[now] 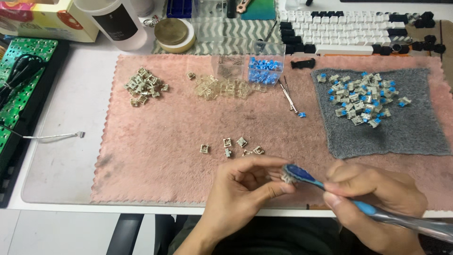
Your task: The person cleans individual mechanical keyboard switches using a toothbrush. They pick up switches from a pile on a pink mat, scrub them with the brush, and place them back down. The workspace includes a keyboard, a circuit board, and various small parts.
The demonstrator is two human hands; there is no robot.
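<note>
My left hand [245, 182] pinches a small grey-beige keyboard switch part [286, 178] between thumb and fingertips, low over the front edge of the pink fleecy cloth [155, 141]. My right hand [373, 198] is clenched round the blue and grey plastic toothbrush [330, 191], whose bristle head is touching the part (the bristles themselves are mostly hidden by the head).

Just beyond the hands lie a few loose beige housings [231, 147]. Farther back on the cloth sit a heap of beige-grey housings [144, 86], a heap of clear plastic housings [219, 87] and a clear plastic box with blue stems [265, 66]. To the right, a grey towel [387, 123] carries a pile of switches with blue stems [365, 99]. Two thin metal tools [288, 94] lie between the box and the towel. The black and white keyboard [358, 30] is at the back, a green circuit board [21, 80] far left.

Risks, as I judge them: the part is tiny and held only at its edges, so a hard brush stroke could flick it out of the pinch and off the near table edge. Bristles could also scatter the loose housings just beside my hands.
</note>
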